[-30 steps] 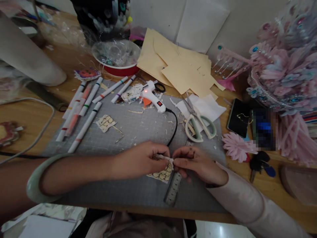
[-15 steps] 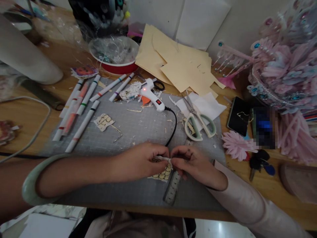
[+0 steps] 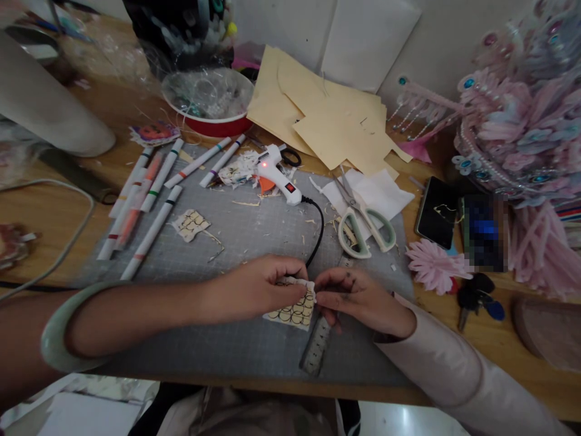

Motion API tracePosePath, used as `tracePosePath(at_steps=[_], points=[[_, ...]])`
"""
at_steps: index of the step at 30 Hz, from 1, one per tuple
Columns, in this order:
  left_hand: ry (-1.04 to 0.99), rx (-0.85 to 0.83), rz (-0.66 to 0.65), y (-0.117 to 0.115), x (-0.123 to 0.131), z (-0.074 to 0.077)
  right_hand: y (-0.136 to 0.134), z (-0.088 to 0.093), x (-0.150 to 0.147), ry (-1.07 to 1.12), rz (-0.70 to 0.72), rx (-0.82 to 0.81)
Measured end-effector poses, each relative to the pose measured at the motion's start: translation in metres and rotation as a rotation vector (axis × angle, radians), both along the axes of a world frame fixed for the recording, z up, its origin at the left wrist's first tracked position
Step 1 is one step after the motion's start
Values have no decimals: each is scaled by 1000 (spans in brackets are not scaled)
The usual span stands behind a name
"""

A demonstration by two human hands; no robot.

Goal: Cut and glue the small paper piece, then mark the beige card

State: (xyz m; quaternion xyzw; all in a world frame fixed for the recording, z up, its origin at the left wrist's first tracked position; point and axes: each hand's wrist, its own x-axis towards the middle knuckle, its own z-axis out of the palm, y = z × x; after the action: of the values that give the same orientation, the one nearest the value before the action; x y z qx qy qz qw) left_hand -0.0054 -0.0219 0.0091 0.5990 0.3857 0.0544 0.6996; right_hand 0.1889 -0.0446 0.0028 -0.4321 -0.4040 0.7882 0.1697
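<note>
My left hand [image 3: 276,284] is closed on a small cream patterned piece [image 3: 293,312] with black scalloped lines and a white edge, its thumb lying on top. At the right edge of that piece, my right hand [image 3: 347,297] pinches the white border between thumb and fingers. A metal ruler [image 3: 316,348] lies on the grey cutting mat [image 3: 204,327], partly beneath my right hand. Farther back rests a white glue gun [image 3: 278,172], its red light lit. A second patterned piece [image 3: 190,224] lies on the mat to the left.
Green-and-white scissors [image 3: 365,221] lie open on white paper at right. Several markers [image 3: 154,233] are spread at left. Behind are cream sheets [image 3: 340,127] and a red-and-white bowl [image 3: 218,126]. Keys [image 3: 476,297], a phone [image 3: 438,212] and pink flower decorations [image 3: 521,139] occupy the right side.
The patterned piece has tilted and shifted slightly up and left, so more of its face shows. My left hand has risen a little; my right hand stays at its right edge.
</note>
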Motion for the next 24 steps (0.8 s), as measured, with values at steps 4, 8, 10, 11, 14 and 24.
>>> tracePosePath(at_steps=[4, 8, 10, 11, 14, 24], points=[[-9, 12, 2, -1, 0, 0, -2, -4, 1, 14, 5, 19], [-6, 26, -7, -2, -1, -1, -2, -4, 2, 12, 3, 17], [-3, 26, -9, -2, -1, -1, -1, -3, 2, 13, -4, 6], [-4, 21, -10, -1, -1, -1, -1, -3, 1, 12, -7, 5], [-3, 11, -20, -1, -1, -1, 0, -1, 1, 9, -11, 12], [5, 34, -43, -2, 0, 0, -1, -3, 1, 25, 14, 32]])
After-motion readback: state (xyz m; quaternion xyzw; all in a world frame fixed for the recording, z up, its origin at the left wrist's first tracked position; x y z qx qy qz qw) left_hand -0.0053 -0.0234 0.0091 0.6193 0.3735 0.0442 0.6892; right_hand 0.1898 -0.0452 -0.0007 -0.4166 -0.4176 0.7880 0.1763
